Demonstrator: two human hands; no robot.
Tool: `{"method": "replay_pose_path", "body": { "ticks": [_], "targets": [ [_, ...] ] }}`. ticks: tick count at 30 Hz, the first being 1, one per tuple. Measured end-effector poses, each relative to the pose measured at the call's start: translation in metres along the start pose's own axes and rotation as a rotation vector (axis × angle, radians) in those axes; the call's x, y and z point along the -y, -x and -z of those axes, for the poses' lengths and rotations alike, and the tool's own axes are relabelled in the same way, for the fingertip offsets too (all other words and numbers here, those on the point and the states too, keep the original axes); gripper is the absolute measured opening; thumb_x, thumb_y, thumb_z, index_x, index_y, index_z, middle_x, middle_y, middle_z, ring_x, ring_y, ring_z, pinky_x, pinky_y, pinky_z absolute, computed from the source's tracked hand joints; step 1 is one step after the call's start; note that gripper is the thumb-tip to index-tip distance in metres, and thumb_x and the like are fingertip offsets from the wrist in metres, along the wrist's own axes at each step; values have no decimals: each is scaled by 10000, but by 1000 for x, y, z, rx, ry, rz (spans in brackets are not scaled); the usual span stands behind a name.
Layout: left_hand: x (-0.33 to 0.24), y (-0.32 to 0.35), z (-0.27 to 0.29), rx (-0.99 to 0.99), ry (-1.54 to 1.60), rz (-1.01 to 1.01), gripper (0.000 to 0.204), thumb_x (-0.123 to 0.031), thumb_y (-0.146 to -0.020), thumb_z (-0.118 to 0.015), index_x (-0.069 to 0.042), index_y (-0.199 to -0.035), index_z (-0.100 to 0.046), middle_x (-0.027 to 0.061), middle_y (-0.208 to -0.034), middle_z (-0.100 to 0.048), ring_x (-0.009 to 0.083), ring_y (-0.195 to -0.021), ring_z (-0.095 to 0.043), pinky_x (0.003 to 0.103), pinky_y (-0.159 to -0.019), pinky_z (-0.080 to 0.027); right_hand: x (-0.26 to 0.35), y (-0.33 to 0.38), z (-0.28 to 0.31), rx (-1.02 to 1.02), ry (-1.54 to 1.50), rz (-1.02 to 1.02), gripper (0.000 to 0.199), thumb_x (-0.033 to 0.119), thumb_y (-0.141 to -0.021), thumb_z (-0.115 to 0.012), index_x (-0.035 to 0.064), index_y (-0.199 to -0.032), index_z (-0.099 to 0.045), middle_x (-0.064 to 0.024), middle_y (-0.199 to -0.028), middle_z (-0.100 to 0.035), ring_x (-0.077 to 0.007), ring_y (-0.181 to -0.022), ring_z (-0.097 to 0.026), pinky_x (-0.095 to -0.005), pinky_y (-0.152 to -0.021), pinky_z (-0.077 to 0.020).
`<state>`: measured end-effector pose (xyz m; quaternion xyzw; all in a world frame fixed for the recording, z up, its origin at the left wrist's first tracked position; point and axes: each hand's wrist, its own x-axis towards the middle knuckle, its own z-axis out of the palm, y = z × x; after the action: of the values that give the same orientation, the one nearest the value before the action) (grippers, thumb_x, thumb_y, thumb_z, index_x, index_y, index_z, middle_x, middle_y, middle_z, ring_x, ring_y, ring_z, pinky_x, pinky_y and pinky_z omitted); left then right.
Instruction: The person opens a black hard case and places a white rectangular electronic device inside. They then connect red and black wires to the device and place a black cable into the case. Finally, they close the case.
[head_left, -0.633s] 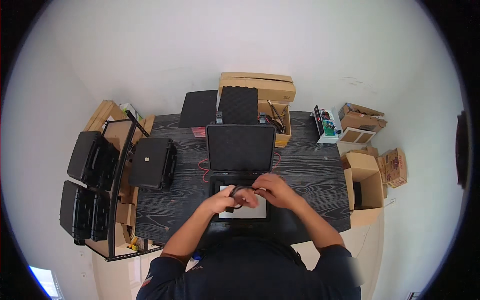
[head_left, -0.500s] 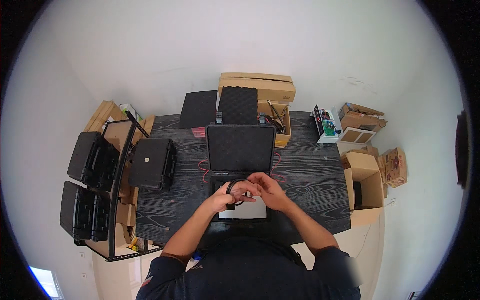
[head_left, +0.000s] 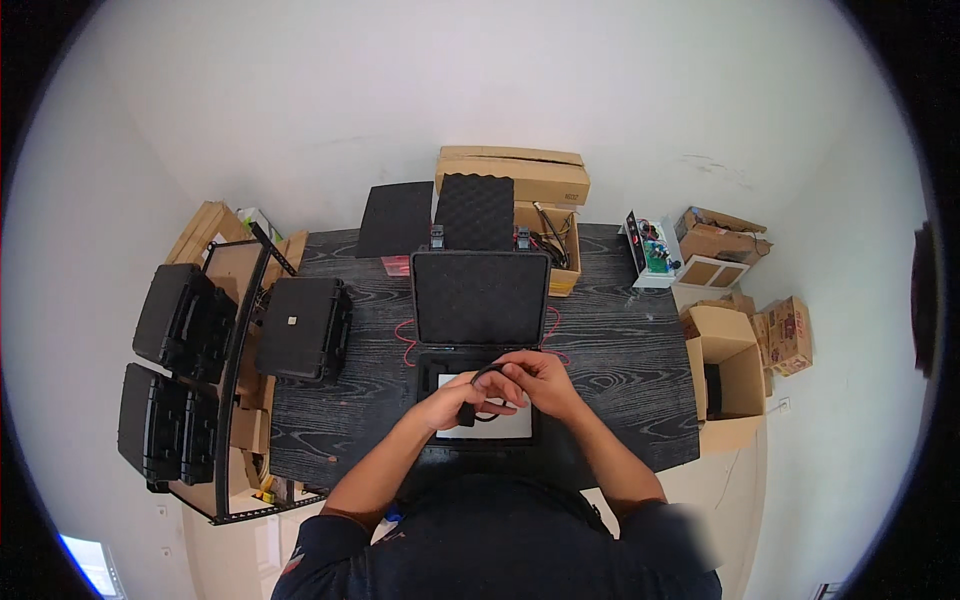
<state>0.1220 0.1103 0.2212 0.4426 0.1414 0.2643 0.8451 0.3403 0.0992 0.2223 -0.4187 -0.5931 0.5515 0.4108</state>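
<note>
A looped black cable [head_left: 488, 417] is held between my two hands, above an open black hard case [head_left: 425, 372]. My left hand [head_left: 452, 402] is closed around the coil, with a dark end of the cable near its palm. Fingers of my right hand [head_left: 540, 380] pinch the loop at its upper right, close to the left fingertips. Beneath the hands lies a pale flat panel [head_left: 510, 430] inside the case's base, partly covered by them. The case's foam-lined lid [head_left: 480, 297] stands raised behind. Thin red cord [head_left: 405, 340] shows on both sides of it.
Another closed black case [head_left: 300, 325] sits on the table's left. Black foam sheets [head_left: 395, 220] and a cardboard box of cables [head_left: 563, 245] stand at the back. Far right is a white unit with a green circuit board [head_left: 655, 250]. Beside the table are a rack [head_left: 232, 390] and an open carton [head_left: 735, 400].
The cable loop has shifted slightly to the right between my hands. My left fingers have moved in closer to the right ones, and the right hand has turned a little.
</note>
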Motion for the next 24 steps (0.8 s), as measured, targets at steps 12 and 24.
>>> {"method": "replay_pose_path", "body": {
  "ticks": [12, 24],
  "targets": [
    [1, -12, 15, -53, 237, -374, 309, -179, -814, -571, -54, -1096, -570, 171, -1283, -565, 331, -1345, -536, 608, -1159, -408, -30, 2, 6, -18, 348, 3, 203, 162, -1032, -631, -3, -1145, -664, -111, -1024, -722, -227, -941, -683, -360, -800, -539],
    [-9, -15, 26, -100, 235, -457, 255, -257, -973, -506, -33, -1038, -609, 172, -1245, -622, 364, -1320, -571, 588, -1169, -393, -35, 10, 30, -231, 714, 168, 175, 114, -985, -629, -2, -1107, -677, -179, -975, -712, -385, -938, -685, -442, -840, -535]
  ]
}}
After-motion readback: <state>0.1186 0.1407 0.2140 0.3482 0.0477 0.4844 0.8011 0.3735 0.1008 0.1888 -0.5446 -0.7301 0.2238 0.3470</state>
